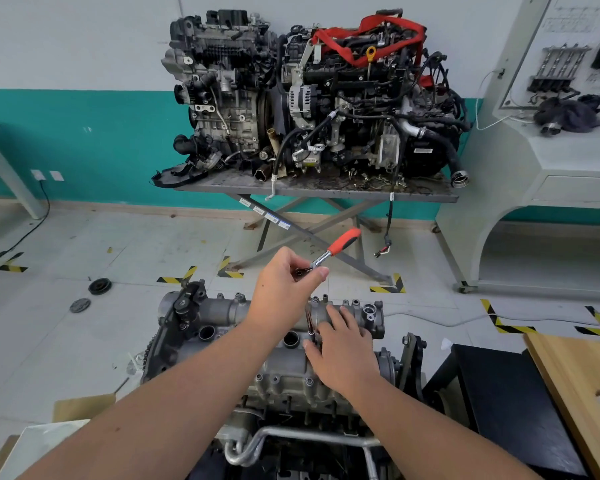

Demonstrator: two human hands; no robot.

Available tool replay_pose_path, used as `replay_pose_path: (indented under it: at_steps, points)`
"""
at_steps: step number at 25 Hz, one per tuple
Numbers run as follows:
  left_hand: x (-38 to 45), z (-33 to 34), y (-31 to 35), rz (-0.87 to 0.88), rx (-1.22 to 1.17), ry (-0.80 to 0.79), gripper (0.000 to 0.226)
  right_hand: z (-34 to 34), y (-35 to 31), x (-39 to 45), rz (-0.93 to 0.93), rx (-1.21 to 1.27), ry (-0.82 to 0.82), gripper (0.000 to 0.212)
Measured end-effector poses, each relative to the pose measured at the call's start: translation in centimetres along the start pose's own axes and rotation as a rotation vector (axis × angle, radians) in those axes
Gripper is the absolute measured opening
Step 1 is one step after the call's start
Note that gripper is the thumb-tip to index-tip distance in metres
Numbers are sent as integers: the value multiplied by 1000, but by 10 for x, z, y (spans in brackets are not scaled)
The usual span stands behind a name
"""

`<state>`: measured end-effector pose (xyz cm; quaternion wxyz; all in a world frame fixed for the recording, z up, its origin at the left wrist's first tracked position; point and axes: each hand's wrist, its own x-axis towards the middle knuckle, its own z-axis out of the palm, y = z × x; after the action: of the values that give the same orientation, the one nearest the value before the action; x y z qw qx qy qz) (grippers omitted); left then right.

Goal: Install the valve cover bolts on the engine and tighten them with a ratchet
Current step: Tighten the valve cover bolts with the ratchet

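Orange-handled ratchet (336, 249) is pinched at its head by the left hand (284, 289); right hand (343, 348) fingers steady the extension below on the valve cover (288, 368). A tilted extension could slip off the bolt or cross-thread it.

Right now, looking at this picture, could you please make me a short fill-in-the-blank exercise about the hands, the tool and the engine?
1. The left hand pinches the head of the ____, whose handle is orange.
2. The right hand rests on the valve cover, steadying the long ____ that runs down from the tool.
3. On the grey table by the wall stand ____ engines.

Missing words: ratchet; extension bar; two
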<state>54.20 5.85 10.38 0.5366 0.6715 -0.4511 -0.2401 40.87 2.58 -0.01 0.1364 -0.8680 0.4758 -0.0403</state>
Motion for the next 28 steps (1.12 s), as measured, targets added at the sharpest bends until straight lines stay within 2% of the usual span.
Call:
replay_pose_path:
  at_steps: [1, 2, 3, 5, 6, 8, 12, 15, 17, 19, 21, 23, 25, 28]
  points:
    - [0, 0, -1, 5, -21, -15, 24, -7, -3, -1, 13, 133, 42, 43]
    - [0, -1, -2, 11, -58, -38, 22, -19, -8, -1, 49, 391, 96, 35]
    - [0, -1, -1, 18, -106, -69, 21, -33, -18, 1, 127, 770, 132, 30]
    - [2, -3, -3, 28, -193, -133, 27, -62, -37, 12, 310, 1501, 53, 32]
    - [3, -3, -5, 22, -220, -163, 27, -75, -44, 19, 350, 1681, -24, 34]
    - [5, -3, -10, -4, -263, -219, 29, -97, -58, 29, 375, 1715, -74, 34]
    - [8, -4, -24, -53, -383, -321, 36, -118, -66, 38, 366, 1483, 51, 14]
    - [11, -8, -37, -67, -403, -358, 30, -121, -67, 37, 396, 1568, 22, 7]
    - [11, -10, -46, -68, -359, -354, 28, -118, -67, 35, 387, 1595, -16, 17]
    - [10, -14, -55, -119, -270, -349, 37, -117, -70, 34, 359, 1628, -11, 24]
    - [9, -21, -71, -190, -168, -406, 41, -114, -77, 32, 327, 1687, 46, 25]
    - [10, -32, -94, -211, -20, -485, 30, -110, -86, 30, 315, 1758, 137, 24]
    - [12, -45, -110, -180, 84, -463, 22, -105, -94, 31, 305, 1772, 232, 23]
    - [21, -60, -110, 25, 211, -342, 23, -100, -100, 39, 334, 1665, 370, 22]
